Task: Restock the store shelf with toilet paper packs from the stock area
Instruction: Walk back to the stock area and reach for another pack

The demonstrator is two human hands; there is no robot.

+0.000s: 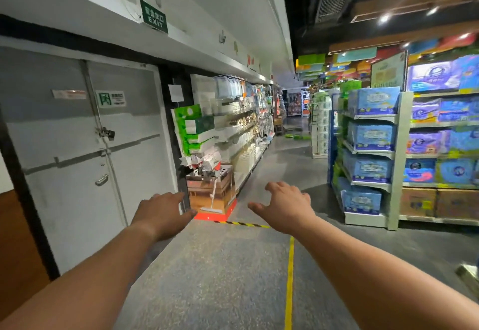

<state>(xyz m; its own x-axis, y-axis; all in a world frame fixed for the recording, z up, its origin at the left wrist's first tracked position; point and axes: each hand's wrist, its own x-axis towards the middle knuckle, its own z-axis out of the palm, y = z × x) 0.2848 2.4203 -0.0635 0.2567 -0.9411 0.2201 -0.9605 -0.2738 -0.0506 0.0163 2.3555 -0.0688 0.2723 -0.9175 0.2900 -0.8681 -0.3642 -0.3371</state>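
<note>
Ahead, the aisle floor point(220, 265) runs on past a grey double door point(85, 153) on the left, while the store shelf point(373, 148) on the right carries blue toilet paper packs point(372, 136), their long sides lying level along each tier (faces outward, presumably for shoppers). Both hands, left point(166, 213) and right point(283, 206), reach forward with fingers loosely spread, holding nothing, probably for balance while walking.
</note>
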